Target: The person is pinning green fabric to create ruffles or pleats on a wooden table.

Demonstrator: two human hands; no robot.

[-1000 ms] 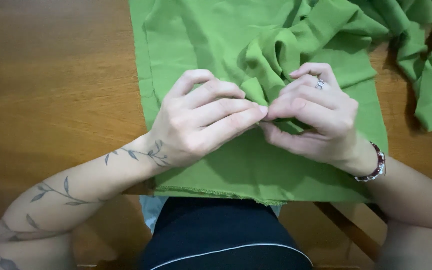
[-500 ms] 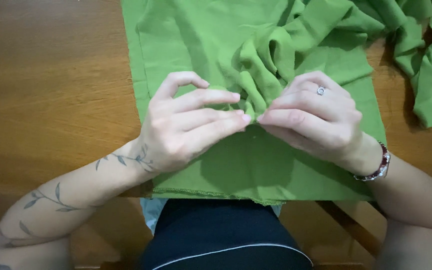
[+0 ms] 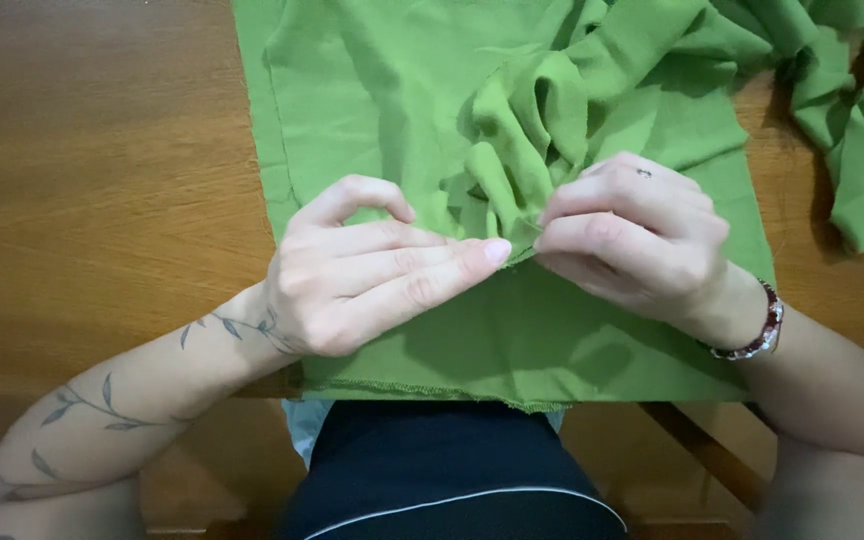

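Note:
A green cloth (image 3: pixel 382 110) lies spread over a wooden table (image 3: pixel 92 170), its near hem hanging just past the table's front edge. In the middle it is bunched into gathered folds (image 3: pixel 527 130). My left hand (image 3: pixel 367 270) rests on the cloth with its fingers stretched rightward, pinching the fabric at the base of the folds. My right hand (image 3: pixel 632 245) meets it fingertip to fingertip and pinches the same gathered spot. It wears a ring and a beaded bracelet (image 3: pixel 757 325) on the wrist.
More of the green cloth trails in a crumpled strip (image 3: pixel 852 150) at the far right of the table. Below the table edge I see my dark clothing (image 3: pixel 442 470) and a wooden chair part (image 3: pixel 702 450).
Both hands slid slightly down and apart along the fabric. The gathered folds between them have risen taller and show more.

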